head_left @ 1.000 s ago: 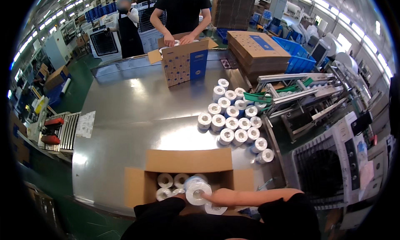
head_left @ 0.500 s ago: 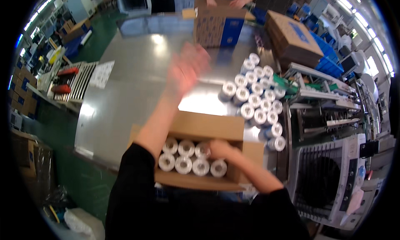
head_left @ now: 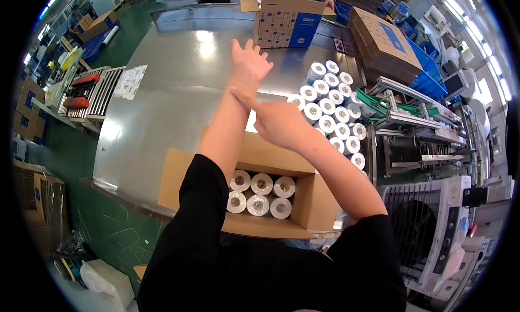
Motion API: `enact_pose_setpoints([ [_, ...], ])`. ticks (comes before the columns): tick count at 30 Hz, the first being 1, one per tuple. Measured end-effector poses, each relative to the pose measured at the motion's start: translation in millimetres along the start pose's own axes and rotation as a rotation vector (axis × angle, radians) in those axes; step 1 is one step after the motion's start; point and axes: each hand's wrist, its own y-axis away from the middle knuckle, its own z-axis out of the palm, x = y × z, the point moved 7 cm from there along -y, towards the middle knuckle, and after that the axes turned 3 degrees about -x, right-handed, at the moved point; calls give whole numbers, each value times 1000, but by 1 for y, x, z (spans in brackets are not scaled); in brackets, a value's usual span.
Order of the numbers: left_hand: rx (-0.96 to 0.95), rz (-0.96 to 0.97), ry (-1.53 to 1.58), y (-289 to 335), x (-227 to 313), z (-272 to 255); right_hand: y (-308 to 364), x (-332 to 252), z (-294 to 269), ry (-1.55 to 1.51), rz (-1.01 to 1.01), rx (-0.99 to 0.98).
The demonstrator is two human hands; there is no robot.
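Note:
My left hand (head_left: 252, 62) reaches out over the metal table, palm up and fingers spread, holding nothing. Against that arm, just below the wrist, rests the index finger of my right hand (head_left: 279, 121); its other fingers are curled and partly hidden, and no object shows in it. Beneath my forearms an open cardboard box (head_left: 319, 203) has its flaps spread. White rolls (head_left: 258, 205) with hollow cores stand on end inside it, and my left arm covers the box's left part. More white rolls with blue sides (head_left: 312, 112) stand grouped on the table to the right of my hands.
On the metal table (head_left: 162, 95), a printed cardboard box (head_left: 281, 24) stands at the far side, with a co-worker's hand (head_left: 329, 0) beside it. Flattened cartons (head_left: 384, 41) are stacked far right, near a conveyor frame (head_left: 411, 117). A printed sheet (head_left: 130, 81) lies at the left edge.
My right hand has left the rolls in the box and come up to my left forearm. The co-worker's hands have moved off the top of the far box.

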Motion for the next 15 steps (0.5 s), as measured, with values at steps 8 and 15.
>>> enact_pose_setpoints([
  [8, 134, -123, 2, -15, -26, -9, -3, 7, -7, -22, -164, 19],
  [15, 524, -152, 34, -37, -20, -46, 5, -6, -6, -287, -140, -289],
])
